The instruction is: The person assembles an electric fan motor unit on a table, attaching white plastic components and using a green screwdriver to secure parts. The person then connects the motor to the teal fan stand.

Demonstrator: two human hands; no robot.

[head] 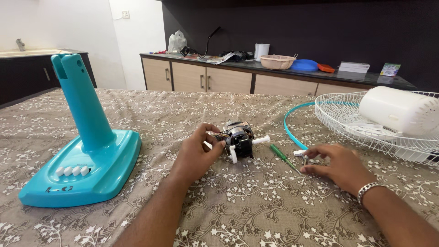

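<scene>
On the far counter lie a white flat box (pixel 353 67) and, beside it, a small green-white packet (pixel 390 69); a white bag (pixel 177 41) stands at the left. The motor (pixel 238 138), black with a white shaft, lies on the flowered cloth (pixel 256 206) between the hands. The left hand (pixel 197 153) pinches its end with curled fingers. The right hand (pixel 336 165), half open, touches small white parts (pixel 300 153) beside a green screwdriver (pixel 283 158).
</scene>
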